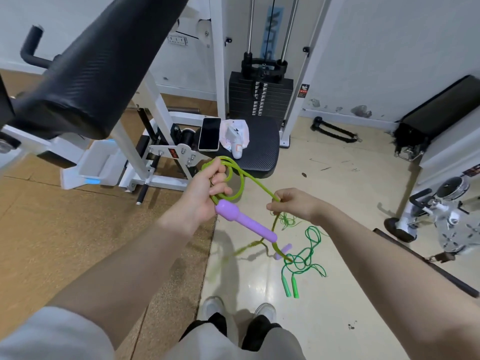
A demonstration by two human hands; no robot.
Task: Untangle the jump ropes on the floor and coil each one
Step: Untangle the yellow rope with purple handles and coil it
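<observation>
Two jump ropes, one lifted, one lying on the floor

The lime rope (235, 183) with purple handles (245, 220) is hanging in loose loops above the floor; the thin green rope (309, 252) is lying tangled, its green handles (291, 285) lying side by side.

The room has white walls (376, 48) and a glossy cream floor (337, 178) beside a brown mat (52, 229). A white weight machine (259, 94) with a black seat (259, 144) stands against the wall.

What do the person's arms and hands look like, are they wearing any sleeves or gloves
Both hands, the left hand and the right hand, are bare, with no gloves, and no rings or watch show. The forearms are uncovered. Short, loose, light grey sleeves end near the elbows, at the bottom edge of the picture.
</observation>
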